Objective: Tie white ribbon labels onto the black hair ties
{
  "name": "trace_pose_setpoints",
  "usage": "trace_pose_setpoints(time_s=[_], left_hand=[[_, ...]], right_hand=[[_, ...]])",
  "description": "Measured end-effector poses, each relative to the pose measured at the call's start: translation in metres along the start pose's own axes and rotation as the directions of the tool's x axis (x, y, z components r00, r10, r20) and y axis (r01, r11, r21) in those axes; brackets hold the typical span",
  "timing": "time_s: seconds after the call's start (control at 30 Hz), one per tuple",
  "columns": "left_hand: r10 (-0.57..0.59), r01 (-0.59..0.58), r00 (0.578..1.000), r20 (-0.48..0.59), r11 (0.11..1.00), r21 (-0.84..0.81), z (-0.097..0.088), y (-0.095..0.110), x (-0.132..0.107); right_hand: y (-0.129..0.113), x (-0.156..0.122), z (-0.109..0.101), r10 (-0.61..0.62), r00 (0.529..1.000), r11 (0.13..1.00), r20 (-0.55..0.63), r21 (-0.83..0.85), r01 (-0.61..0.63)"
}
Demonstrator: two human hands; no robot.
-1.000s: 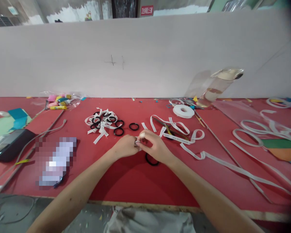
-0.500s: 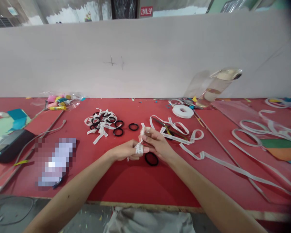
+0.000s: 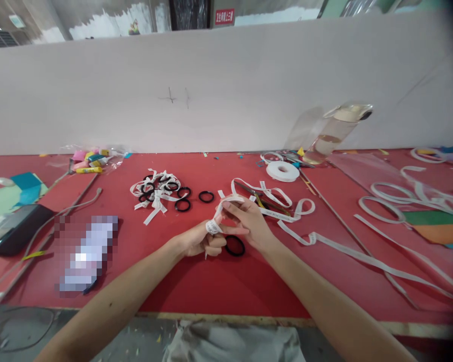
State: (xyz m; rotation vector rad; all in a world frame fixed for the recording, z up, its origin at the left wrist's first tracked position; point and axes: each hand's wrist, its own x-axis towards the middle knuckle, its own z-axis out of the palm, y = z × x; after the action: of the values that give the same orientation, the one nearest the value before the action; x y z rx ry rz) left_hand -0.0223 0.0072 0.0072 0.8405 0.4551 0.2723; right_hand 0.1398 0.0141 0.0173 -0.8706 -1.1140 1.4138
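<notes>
My left hand (image 3: pixel 201 240) is curled, and a short white printed ribbon strip (image 3: pixel 213 225) is wrapped round its raised forefinger. My right hand (image 3: pixel 249 220) pinches the free end of that strip and holds it up over the finger. A black elastic ring (image 3: pixel 235 246) hangs or lies just below both hands, touching the right one. The hands meet over the middle of the red table (image 3: pixel 196 281).
A heap of black rings tied with white strips (image 3: pixel 156 191) and loose black rings (image 3: pixel 206 196) lie beyond. A long white ribbon (image 3: pixel 324 241), scissors (image 3: pixel 266 202), a ribbon roll (image 3: pixel 283 171) and a clear bottle (image 3: pixel 334 133) are to the right. A blurred object (image 3: pixel 85 254) and dark device (image 3: pixel 13 226) sit left.
My hands have parted from a tight pinch. The strip is now wound round my left forefinger, and my right hand has lifted its end up and away.
</notes>
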Motion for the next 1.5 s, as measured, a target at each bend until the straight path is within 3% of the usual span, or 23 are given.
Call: trace_pose_setpoints(time_s=[0.33,0.47,0.6,0.77,0.9,1.03,1.1,1.23,1.37,1.5], left_hand=[[0.1,-0.102,0.993,-0.063,0.994,-0.034,0.004,-0.007,0.009],[0.203,-0.201,0.973,-0.109,0.979,0.028,0.006,-0.005,0.011],[0.239,-0.23,0.966,-0.095,0.968,0.101,0.006,-0.004,0.009],[0.234,-0.22,0.969,-0.077,0.962,0.159,0.009,-0.005,0.007],[0.182,-0.159,0.981,-0.068,0.952,0.262,0.012,-0.004,0.003],[0.12,-0.042,0.986,-0.115,0.849,0.528,0.016,-0.001,0.0],[0.16,-0.078,0.982,-0.096,0.819,0.569,0.016,0.0,0.001],[0.141,-0.095,0.989,-0.035,0.811,0.577,0.013,0.001,-0.001],[0.059,-0.052,0.998,0.003,0.857,0.513,0.011,0.001,-0.005],[0.051,-0.06,0.998,0.032,0.895,0.442,0.012,0.001,-0.006]], right_hand=[[0.004,0.005,-0.004,0.062,0.998,0.998,-0.011,0.005,-0.062],[0.0,0.004,-0.006,0.064,0.998,0.998,-0.001,0.021,-0.064],[-0.007,0.004,-0.007,0.098,0.995,0.995,-0.005,0.031,-0.098],[-0.007,0.008,-0.012,-0.037,0.999,0.994,0.008,-0.106,0.038],[-0.012,0.007,-0.014,-0.136,0.987,0.948,0.089,-0.277,0.156],[-0.022,-0.001,-0.01,-0.193,0.963,0.919,0.189,-0.31,0.245],[-0.026,-0.005,-0.008,-0.207,0.953,0.924,0.223,-0.275,0.265],[-0.029,-0.009,-0.006,-0.228,0.941,0.93,0.25,-0.231,0.287],[-0.03,-0.01,-0.005,-0.251,0.947,0.922,0.198,-0.251,0.296],[-0.029,-0.01,-0.004,-0.256,0.951,0.922,0.174,-0.252,0.294]])
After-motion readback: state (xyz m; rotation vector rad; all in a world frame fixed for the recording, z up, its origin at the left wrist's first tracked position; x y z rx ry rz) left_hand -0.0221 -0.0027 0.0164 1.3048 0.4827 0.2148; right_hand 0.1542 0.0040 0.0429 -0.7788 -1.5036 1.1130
